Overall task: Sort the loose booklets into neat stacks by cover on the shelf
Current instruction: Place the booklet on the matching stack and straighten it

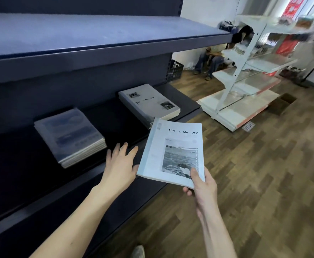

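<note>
The right hand [202, 185] is pinching the pale-blue booklet [172, 151] at its near corner; the left hand [120, 164] is reaching open, fingers spread, over the shelf [96, 181] edge.

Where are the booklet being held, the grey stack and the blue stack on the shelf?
Pale blue booklet with sea photo [172, 151]: head view, cover middle.
Grey-covered booklet stack [148, 103]: head view, top cover.
Blue-covered booklet stack [68, 131]: head view, top cover.
</note>
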`<state>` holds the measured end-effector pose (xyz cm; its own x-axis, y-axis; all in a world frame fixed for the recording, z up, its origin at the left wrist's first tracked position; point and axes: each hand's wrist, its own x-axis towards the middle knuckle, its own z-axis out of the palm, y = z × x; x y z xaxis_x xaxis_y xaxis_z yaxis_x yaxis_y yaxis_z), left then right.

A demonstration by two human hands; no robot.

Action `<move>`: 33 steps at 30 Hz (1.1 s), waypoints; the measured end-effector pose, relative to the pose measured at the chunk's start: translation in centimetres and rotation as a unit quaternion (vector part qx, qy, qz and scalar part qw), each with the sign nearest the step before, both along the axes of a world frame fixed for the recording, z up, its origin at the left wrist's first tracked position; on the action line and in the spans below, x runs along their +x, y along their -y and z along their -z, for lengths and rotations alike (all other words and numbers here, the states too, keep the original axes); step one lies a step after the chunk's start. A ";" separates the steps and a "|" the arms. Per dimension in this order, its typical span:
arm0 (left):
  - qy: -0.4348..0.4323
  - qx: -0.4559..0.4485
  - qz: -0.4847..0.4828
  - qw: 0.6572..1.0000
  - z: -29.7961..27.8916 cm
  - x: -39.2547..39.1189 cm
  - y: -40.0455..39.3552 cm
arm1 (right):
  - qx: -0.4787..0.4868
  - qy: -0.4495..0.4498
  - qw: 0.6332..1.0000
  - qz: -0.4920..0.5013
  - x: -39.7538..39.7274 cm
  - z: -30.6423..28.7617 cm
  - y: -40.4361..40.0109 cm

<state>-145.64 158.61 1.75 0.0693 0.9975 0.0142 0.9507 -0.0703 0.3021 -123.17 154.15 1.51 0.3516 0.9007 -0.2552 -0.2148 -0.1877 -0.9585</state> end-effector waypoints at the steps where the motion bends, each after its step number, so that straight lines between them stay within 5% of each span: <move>1: 0.003 0.000 -0.004 1.000 0.1 0.2 -1.4 | 0.004 0.003 1.000 -0.007 0.3 -0.1 -1.5; 17: 0.030 -0.058 -0.102 0.993 0.4 2.6 -12.6 | -0.003 0.037 0.989 -0.144 3.9 0.2 -18.0; 26: 0.025 -0.053 -0.241 0.969 0.7 7.1 -14.8 | -0.033 0.098 0.939 -0.328 6.8 -0.4 -27.9; 33: -0.006 -0.051 -0.319 0.946 0.9 10.2 -14.4 | 0.014 0.148 0.923 -0.355 8.0 -0.1 -31.4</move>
<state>-135.42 173.03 0.86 -0.5475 0.8328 -0.0813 0.7934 0.5475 0.2659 -115.21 185.50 1.61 -0.2784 0.9358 -0.2161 0.2252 -0.1552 -0.9619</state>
